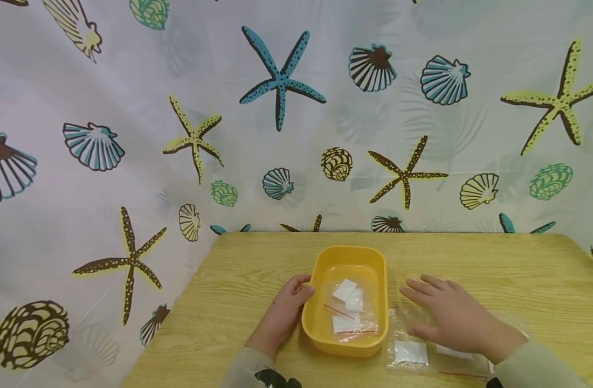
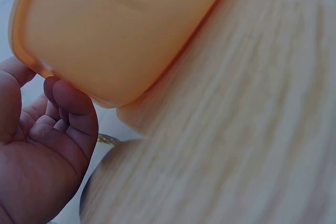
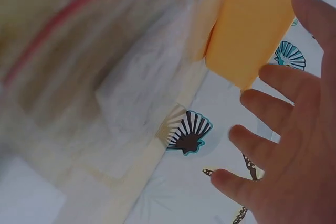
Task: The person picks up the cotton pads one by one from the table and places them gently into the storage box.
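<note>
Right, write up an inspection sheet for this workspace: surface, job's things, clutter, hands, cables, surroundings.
Surface: wood-grain table.
Job's things: yellow tray on the table, with clear plastic bags inside, holding white pieces; more clear bags with white pieces lie beside it. Bags overlap, so the count is unclear.
Clutter: nothing seen.
Hands: left hand holds the tray's left side; right hand is above the bags on the table, fingers spread, holding nothing.
Cables: nothing seen.
Surroundings: pale sheet printed with starfish and shells.

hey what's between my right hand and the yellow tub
In the head view, bare tabletop lies between the fingertips and the tub; by the thumb, a clear plastic bag.
</note>
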A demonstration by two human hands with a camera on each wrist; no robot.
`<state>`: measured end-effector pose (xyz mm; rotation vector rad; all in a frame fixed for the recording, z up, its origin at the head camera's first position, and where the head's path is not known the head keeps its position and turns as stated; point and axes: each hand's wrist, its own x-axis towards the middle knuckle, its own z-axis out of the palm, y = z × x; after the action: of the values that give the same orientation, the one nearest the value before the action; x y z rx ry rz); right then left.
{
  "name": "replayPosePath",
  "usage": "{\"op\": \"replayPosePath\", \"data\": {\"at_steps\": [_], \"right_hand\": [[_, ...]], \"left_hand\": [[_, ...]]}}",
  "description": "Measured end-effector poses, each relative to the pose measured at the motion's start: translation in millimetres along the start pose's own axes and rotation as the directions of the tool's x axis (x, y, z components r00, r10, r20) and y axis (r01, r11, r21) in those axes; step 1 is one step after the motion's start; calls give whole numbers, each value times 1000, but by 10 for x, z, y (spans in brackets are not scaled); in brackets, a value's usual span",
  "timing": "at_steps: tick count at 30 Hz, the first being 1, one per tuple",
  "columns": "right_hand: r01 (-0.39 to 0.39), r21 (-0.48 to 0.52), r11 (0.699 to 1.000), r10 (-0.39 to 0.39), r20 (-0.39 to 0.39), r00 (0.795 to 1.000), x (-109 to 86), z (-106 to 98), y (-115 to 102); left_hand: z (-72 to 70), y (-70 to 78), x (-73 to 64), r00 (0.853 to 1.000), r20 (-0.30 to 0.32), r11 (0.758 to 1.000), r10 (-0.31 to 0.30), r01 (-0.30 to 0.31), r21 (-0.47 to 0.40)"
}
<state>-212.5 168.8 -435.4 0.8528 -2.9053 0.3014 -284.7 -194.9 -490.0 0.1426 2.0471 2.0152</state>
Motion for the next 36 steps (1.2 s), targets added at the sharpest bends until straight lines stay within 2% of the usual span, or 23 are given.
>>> {"op": "replayPosePath", "data": {"at_steps": [3, 7, 12, 16, 21, 28, 36], "right_hand": [[-7, 29, 1000, 4, 103, 995, -70, -9, -14], [-66, 60, 996, 51, 212, 976, -143, 29, -31], [-86, 51, 995, 68, 280, 958, -200, 139, -26], [-54, 52, 997, 37, 281, 959, -225, 177, -27], [-63, 95, 993, 31, 308, 951, -251, 188, -102], [-45, 70, 997, 22, 301, 953, -264, 171, -119], [-60, 81, 995, 30, 330, 944, -254, 197, -115]], "left_hand": [[6, 13, 13, 1000, 8, 1000, 3, -3, -4], [8, 22, 17, 1000, 15, 1000, 2, -2, -4], [13, 22, 0, 1000, 20, 1000, 1, -1, -12], [16, 18, 4, 999, 36, 1000, 12, -11, -20], [4, 4, 19, 1000, 30, 1000, 10, -9, -16], [14, 26, 25, 1000, 26, 1000, -1, 1, 1], [2, 51, 7, 999, 38, 1000, 6, -6, -4]]}}
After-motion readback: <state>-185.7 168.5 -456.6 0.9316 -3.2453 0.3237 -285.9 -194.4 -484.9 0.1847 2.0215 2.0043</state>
